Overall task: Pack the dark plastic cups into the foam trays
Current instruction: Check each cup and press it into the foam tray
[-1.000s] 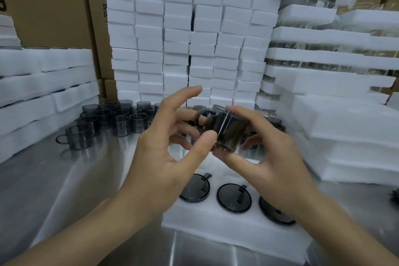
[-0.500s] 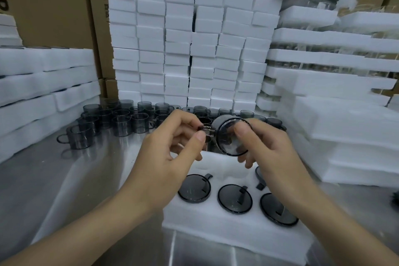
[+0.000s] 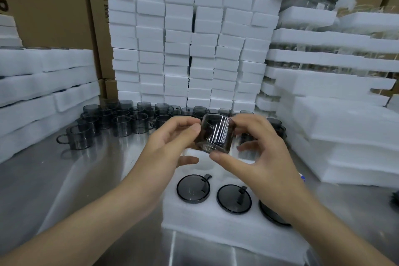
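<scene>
Left hand (image 3: 170, 149) and right hand (image 3: 265, 157) pinch one dark cup (image 3: 214, 134) between them, nearly upright, directly above the foam tray (image 3: 216, 229), over its empty back row behind three seated cups (image 3: 193, 188); both hands equally near

1. A foam tray (image 3: 216, 229) lies on the table (image 3: 54, 190), near and centre.
2. Its near row of pockets holds a left cup (image 3: 193, 188), a middle cup (image 3: 234, 199) and a right cup (image 3: 271, 216), the last partly behind the right wrist.
3. Above the tray's far part, the held cup (image 3: 214, 136) sits between the left hand (image 3: 166, 153) and the right hand (image 3: 259, 157).
4. Loose cups (image 3: 121, 123) stand on the table farther off, from left to centre.
5. Foam blocks (image 3: 185, 39) are stacked behind them, with foam slabs (image 3: 43, 84) at left, stacked foam trays (image 3: 334, 114) at right and cardboard boxes (image 3: 54, 6) farthest.
</scene>
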